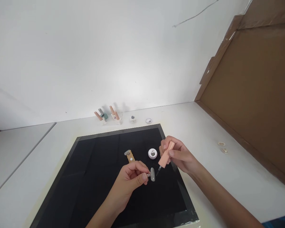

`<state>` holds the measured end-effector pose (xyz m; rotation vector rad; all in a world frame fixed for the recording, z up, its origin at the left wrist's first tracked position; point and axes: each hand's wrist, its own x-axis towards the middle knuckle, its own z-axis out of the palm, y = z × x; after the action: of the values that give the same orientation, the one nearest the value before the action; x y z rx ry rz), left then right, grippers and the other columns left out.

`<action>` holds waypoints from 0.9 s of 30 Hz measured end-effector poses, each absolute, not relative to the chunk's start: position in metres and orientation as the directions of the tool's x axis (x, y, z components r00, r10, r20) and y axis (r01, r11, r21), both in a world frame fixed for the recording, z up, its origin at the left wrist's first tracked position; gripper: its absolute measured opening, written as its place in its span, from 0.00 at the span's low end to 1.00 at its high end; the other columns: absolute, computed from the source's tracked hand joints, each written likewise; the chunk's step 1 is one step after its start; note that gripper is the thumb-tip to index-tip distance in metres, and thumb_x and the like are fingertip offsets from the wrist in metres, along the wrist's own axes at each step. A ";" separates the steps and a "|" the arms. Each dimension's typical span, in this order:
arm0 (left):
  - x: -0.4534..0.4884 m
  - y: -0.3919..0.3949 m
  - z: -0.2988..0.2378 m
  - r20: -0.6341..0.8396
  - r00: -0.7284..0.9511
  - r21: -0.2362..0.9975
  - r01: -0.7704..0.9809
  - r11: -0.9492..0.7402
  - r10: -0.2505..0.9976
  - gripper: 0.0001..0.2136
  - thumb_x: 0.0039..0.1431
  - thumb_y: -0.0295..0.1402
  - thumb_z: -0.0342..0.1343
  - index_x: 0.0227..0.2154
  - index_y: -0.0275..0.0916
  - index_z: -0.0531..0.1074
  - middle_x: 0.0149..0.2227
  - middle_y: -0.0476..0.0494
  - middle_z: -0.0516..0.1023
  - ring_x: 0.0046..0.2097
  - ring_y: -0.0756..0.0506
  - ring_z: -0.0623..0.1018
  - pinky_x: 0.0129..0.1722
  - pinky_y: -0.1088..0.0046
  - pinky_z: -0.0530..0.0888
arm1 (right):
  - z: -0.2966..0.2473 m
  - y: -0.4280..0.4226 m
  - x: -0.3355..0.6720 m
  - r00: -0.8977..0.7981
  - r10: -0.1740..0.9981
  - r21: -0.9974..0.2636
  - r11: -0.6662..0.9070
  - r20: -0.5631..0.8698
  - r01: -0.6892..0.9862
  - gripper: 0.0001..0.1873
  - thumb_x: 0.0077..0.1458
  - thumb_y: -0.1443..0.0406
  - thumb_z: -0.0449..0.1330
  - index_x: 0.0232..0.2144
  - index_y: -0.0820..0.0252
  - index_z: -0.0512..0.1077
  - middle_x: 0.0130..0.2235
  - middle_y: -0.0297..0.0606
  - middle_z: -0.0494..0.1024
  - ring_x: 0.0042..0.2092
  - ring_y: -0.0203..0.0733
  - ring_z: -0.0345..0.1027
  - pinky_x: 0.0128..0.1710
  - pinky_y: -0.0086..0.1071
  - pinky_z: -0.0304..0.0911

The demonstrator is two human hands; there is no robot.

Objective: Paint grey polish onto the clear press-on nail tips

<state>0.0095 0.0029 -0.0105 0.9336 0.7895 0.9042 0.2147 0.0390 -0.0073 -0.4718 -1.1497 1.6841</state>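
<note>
Between thumb and fingers, my left hand point(133, 178) pinches the short stem of a false nail tip point(152, 174), pale grey and glossy, held above the black mat. My right hand point(179, 153) is closed round a peach nail polish brush point(166, 155) by its cap. The brush's bristle end points down toward the nail tip, a small distance to its right. Behind my left hand, a tan scalloped stand point(130, 156) carries another greyish nail tip point(127, 152) at its top. A small round white pot point(152, 154) with dark grey stuff inside lies near my right hand.
Nail polish bottles point(101, 117) with peach and grey caps stand along the wall, with a small clear jar point(132, 119) and a round lid point(148, 120) to their right. Beneath my hands is a black mat point(104, 190). A cardboard panel point(251, 95) rises at right, near two small rings point(223, 148).
</note>
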 end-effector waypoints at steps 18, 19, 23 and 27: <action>0.011 0.001 -0.012 -0.165 0.449 0.909 -0.277 0.312 0.878 0.05 0.46 0.31 0.65 0.22 0.36 0.75 0.26 0.50 0.70 0.26 0.54 0.67 0.27 0.77 0.63 | -0.005 0.041 0.212 -0.392 0.910 -0.905 -0.047 0.136 -0.423 0.08 0.51 0.63 0.63 0.30 0.61 0.69 0.24 0.30 0.68 0.22 0.30 0.59 0.24 0.26 0.56; 0.012 0.001 -0.012 -0.166 0.447 0.908 -0.278 0.313 0.879 0.05 0.46 0.31 0.65 0.22 0.36 0.75 0.26 0.50 0.70 0.26 0.54 0.67 0.27 0.77 0.63 | -0.005 0.041 0.212 -0.376 0.919 -0.906 -0.052 0.121 -0.421 0.08 0.51 0.63 0.63 0.30 0.61 0.69 0.24 0.31 0.69 0.22 0.30 0.59 0.24 0.26 0.56; 0.012 0.001 -0.010 -0.176 0.438 0.910 -0.268 0.315 0.882 0.06 0.45 0.32 0.65 0.21 0.36 0.75 0.26 0.49 0.70 0.26 0.53 0.67 0.27 0.76 0.62 | -0.005 0.041 0.213 -0.332 0.939 -0.897 -0.073 0.085 -0.436 0.07 0.52 0.63 0.62 0.31 0.60 0.68 0.23 0.30 0.68 0.23 0.31 0.58 0.25 0.27 0.56; 0.012 0.001 -0.011 -0.184 0.417 0.910 -0.271 0.315 0.890 0.07 0.45 0.32 0.66 0.21 0.36 0.74 0.26 0.50 0.69 0.26 0.53 0.67 0.27 0.76 0.62 | -0.005 0.040 0.214 -0.351 0.927 -0.874 -0.060 0.129 -0.481 0.08 0.51 0.62 0.63 0.30 0.60 0.68 0.22 0.30 0.66 0.23 0.32 0.57 0.24 0.27 0.55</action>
<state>0.0117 0.0010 -0.0109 0.9426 0.7995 0.8826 0.2139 0.0405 -0.0055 -0.5912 -1.0902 1.6476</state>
